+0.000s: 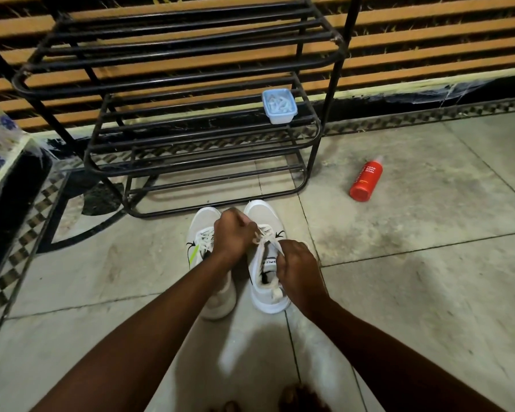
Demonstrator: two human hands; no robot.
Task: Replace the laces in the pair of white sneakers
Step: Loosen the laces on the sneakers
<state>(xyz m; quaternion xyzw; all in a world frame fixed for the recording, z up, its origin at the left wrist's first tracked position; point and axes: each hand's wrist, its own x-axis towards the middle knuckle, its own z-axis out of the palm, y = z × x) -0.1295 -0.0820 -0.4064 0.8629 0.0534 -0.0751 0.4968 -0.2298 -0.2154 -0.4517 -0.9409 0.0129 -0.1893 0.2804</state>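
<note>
lace in left hand, sneaker in right

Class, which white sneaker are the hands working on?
The right sneaker, nearer the red bottle: left hand and right hand are at its laces; the green-striped sneaker sits beside it.

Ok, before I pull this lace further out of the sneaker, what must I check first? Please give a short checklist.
1. Left hand pinches the lace: ok.
2. Right hand grips the sneaker at its collar, holding it steady: ok.
3. Lace free of knots under the fingers: cannot tell, the hand hides it.
4. Other sneaker laced, standing alongside: ok.
5. New laces ready: the plastic container on the shoe rack holds white pieces; cannot tell if they are laces.
6. Red bottle lies on the floor apart from the sneakers: ok.
</note>
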